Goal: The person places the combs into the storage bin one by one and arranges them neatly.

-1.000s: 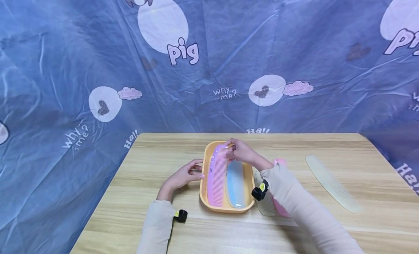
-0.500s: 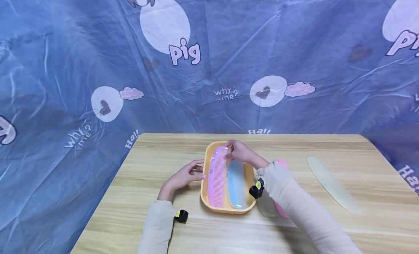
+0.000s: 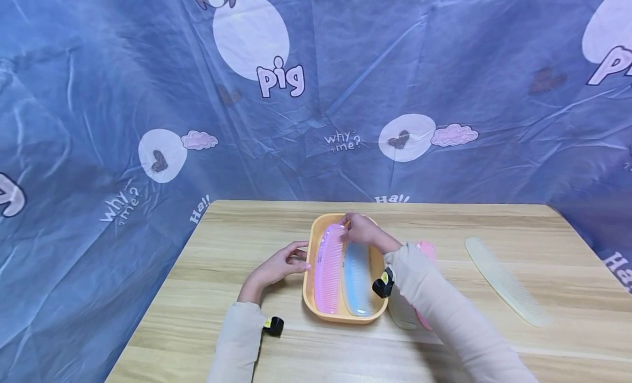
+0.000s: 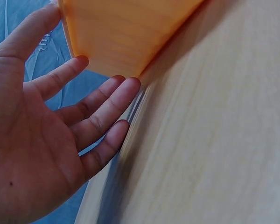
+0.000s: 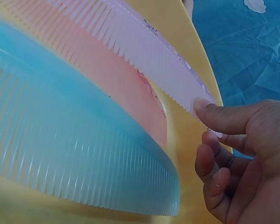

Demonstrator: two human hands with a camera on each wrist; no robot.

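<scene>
A purple comb (image 3: 324, 276) lies lengthwise along the left side of a yellow-orange plastic basket (image 3: 340, 318). My right hand (image 3: 362, 229) pinches its far end between thumb and fingers, as the right wrist view shows close up. Beside it in the basket is a blue comb (image 5: 84, 140), and a peach-coloured comb (image 5: 144, 109) shows between the two. My left hand (image 3: 278, 263) is at the basket's left side. In the left wrist view its fingers (image 4: 105, 112) are spread, with fingertips against the basket's outer wall (image 4: 126, 32).
Right of the basket, partly under my right forearm, lie a grey-green comb (image 3: 402, 311) and a pink comb (image 3: 427, 250). Farther right on the wooden table (image 3: 237, 224) is a pale green comb (image 3: 503, 281). A blue printed cloth (image 3: 316, 169) hangs behind the table.
The purple comb's far end has moved slightly lower and nearer in the basket, with my right hand following it. My left hand has stayed at the basket's side.
</scene>
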